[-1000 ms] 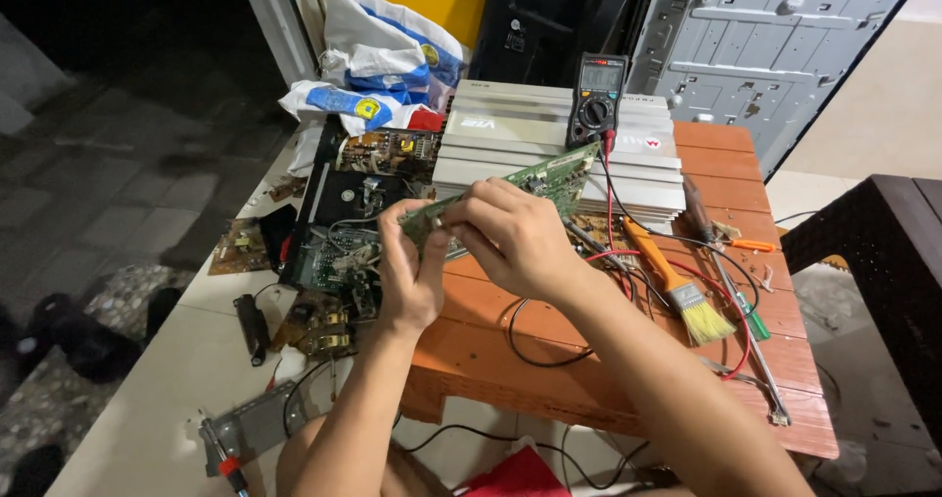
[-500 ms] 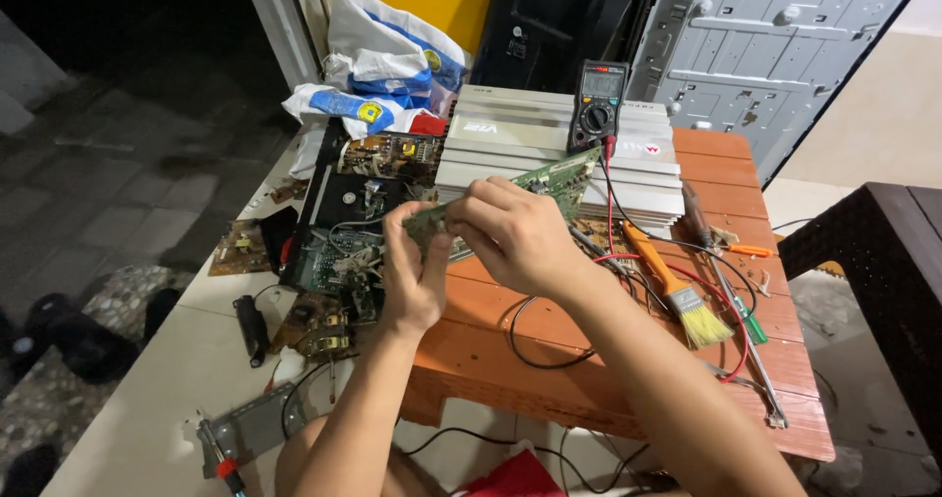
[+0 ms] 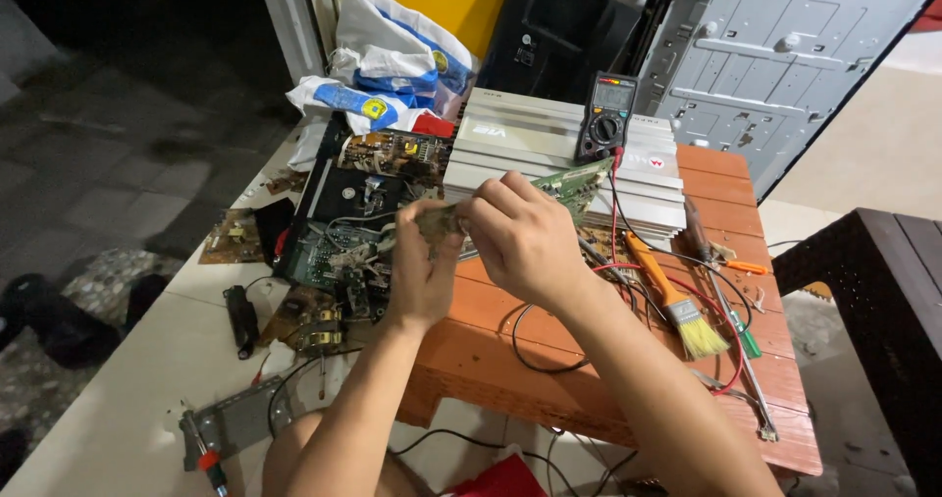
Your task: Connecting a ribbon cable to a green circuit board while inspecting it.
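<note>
Green and edge-on, a circuit board point(image 3: 569, 185) is pinched between the left hand point(image 3: 424, 276) and right hand point(image 3: 520, 237), each grip closed on it, lifted clear of the orange tabletop point(image 3: 726, 360) for inspection, a multimeter point(image 3: 605, 117) at one o'clock, a paintbrush point(image 3: 672, 301) at three.

The right hand point(image 3: 520, 237) covers the middle of the green circuit board point(image 3: 579, 181), and the left hand point(image 3: 422, 271) hides its near end, so only the far tip shows and how the fingers grip it cannot be told. Both forearms run out of the bottom edge, as do the red cloth point(image 3: 505, 479) and the screwdriver point(image 3: 204, 455) at the lower left. The parts on the dark boards point(image 3: 334, 252) left of the hands are too small and tangled to tell apart, and the dark table point(image 3: 883, 291) is cut by the right edge.
</note>
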